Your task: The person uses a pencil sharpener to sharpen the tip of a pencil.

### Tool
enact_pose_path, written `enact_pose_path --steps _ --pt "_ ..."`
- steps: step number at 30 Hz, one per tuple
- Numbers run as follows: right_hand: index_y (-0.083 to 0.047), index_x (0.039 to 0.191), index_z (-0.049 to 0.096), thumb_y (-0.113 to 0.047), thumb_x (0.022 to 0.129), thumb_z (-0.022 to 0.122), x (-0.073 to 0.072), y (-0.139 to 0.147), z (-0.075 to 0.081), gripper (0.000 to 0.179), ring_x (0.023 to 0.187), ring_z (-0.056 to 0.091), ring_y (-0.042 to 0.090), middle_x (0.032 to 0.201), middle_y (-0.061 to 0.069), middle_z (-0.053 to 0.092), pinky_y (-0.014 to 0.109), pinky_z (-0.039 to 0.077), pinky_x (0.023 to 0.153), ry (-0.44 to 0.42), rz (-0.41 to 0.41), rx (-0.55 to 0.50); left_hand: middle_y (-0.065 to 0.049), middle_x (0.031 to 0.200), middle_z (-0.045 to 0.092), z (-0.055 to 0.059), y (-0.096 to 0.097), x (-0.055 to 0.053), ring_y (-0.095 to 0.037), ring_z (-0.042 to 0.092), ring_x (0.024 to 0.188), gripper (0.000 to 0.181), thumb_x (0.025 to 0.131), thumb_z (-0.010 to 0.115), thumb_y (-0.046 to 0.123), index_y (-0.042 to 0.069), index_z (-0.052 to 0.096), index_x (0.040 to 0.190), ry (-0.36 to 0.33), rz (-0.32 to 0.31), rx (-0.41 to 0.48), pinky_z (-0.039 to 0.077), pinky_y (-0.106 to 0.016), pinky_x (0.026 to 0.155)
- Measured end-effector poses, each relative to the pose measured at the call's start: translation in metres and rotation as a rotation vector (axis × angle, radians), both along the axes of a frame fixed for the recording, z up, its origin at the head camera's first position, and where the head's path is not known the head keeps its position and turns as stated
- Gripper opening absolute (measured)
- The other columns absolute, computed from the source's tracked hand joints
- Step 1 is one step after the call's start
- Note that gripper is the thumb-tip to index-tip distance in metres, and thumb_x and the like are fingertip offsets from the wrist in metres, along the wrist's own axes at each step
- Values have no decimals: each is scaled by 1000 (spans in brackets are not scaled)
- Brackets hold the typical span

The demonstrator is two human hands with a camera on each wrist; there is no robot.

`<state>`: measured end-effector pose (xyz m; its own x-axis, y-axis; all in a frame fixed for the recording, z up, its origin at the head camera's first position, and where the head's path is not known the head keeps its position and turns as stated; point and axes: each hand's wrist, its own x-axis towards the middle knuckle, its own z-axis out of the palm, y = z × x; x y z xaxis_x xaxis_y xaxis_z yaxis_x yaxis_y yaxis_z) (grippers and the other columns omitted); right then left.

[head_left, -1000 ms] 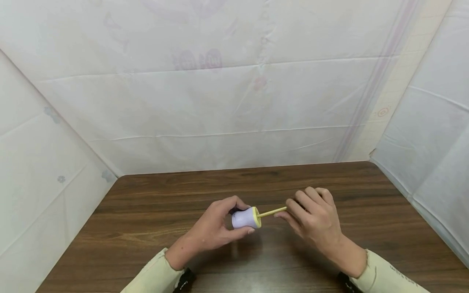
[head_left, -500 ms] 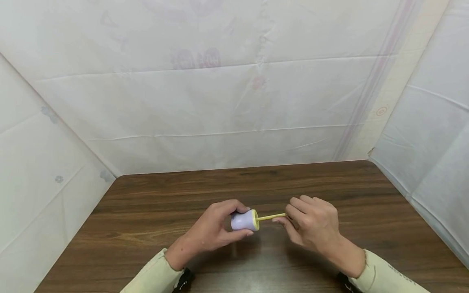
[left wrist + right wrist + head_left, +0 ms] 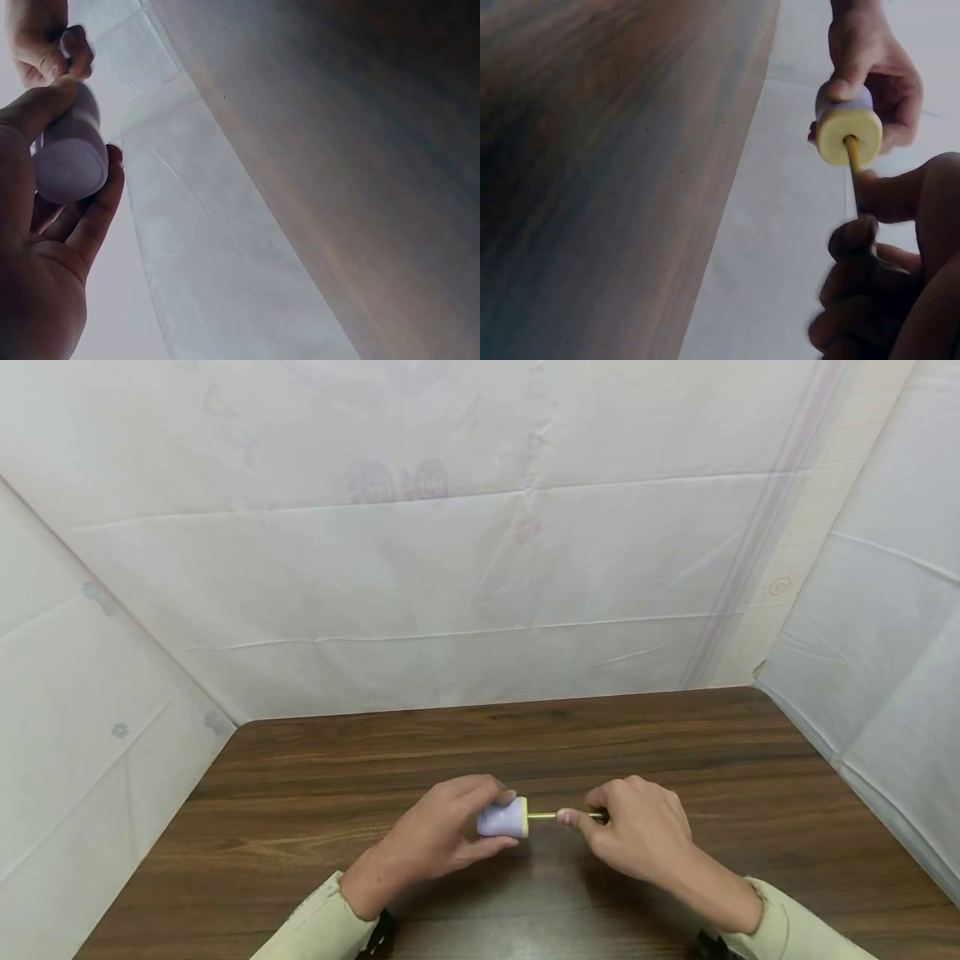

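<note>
My left hand [image 3: 442,827] grips a lavender pencil sharpener [image 3: 501,818] between thumb and fingers, holding it on its side above the table. Its yellow end [image 3: 840,136] faces right and has a hole in the middle. A thin yellow pencil [image 3: 542,816] stands in that hole, nearly level in the head view. My right hand [image 3: 641,827] pinches the pencil's outer part between thumb and curled fingers. In the left wrist view the sharpener's rounded lavender base [image 3: 71,169] faces the camera. The pencil's end inside the sharpener is hidden.
Below both hands lies a dark brown wood-grain table [image 3: 337,760]. White printed sheeting [image 3: 450,568] hangs behind it and along both sides.
My right hand has rolled over and come slightly lower, its thumb now lying along the pencil. The pencil has gone from slanted to nearly level. My left hand keeps its grip.
</note>
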<state>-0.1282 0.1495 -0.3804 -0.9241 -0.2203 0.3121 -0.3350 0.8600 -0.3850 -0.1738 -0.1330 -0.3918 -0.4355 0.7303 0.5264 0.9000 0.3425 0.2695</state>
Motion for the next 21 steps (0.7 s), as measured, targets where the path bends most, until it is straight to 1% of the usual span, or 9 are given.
enact_pose_path --steps 2,5,7,9,11,14,17,19,21 --pt "-28 54 36 -58 93 75 -1 3 2 63 50 19 3 51 -19 20 24 14 46 -174 23 -59 1 110 71 0 1 1 -6 66 97 40 88 91 28 10 66 114 37 2 -30 57 -23 83" --pt "-25 53 43 -56 97 71 -5 8 5 61 49 22 5 49 -17 26 25 15 47 -368 84 -134 1 112 71 0 2 1 -6 67 98 41 88 90 30 11 66 115 52 -6 -60 57 -23 85" --pt "-25 54 47 -56 99 68 -8 10 5 59 48 24 6 49 -16 28 25 17 47 -438 125 -166 2 113 71 0 2 2 -6 67 99 40 89 90 30 12 66 116 48 -3 -72 57 -23 85" --pt "-25 54 46 -57 100 67 -10 11 5 60 48 23 5 49 -16 29 25 17 47 -458 149 -169 2 114 71 0 2 2 -6 67 100 40 89 89 30 12 66 116 44 -1 -79 57 -23 86" --pt "-25 54 43 -58 99 67 -10 11 5 61 48 23 4 49 -16 28 24 16 47 -427 153 -157 3 113 71 1 2 2 -4 66 99 39 89 89 30 13 66 115 27 8 -77 56 -22 85" --pt "-26 55 41 -59 98 70 -9 11 5 61 47 22 3 48 -18 28 23 16 46 -346 142 -119 6 111 70 1 2 3 -2 64 97 39 88 90 29 13 66 114 -11 25 -64 56 -21 82" --pt "-26 60 48 -54 95 75 -10 13 5 53 48 26 1 51 -18 33 23 21 45 -257 158 -92 7 108 69 1 1 2 -1 64 95 39 88 90 29 13 65 113 -43 41 -43 55 -19 80" --pt "-26 68 56 -47 94 80 -11 14 5 41 50 32 0 55 -18 39 24 26 45 -188 181 -86 6 107 70 1 0 1 -2 64 94 40 87 91 28 13 65 113 -55 44 -25 55 -19 80" --pt "-26 74 59 -37 92 84 -12 15 3 33 52 36 -1 61 -17 43 23 30 46 -74 213 -84 6 106 70 1 -1 0 -2 65 92 39 88 90 27 12 65 114 -74 43 -6 55 -19 79"
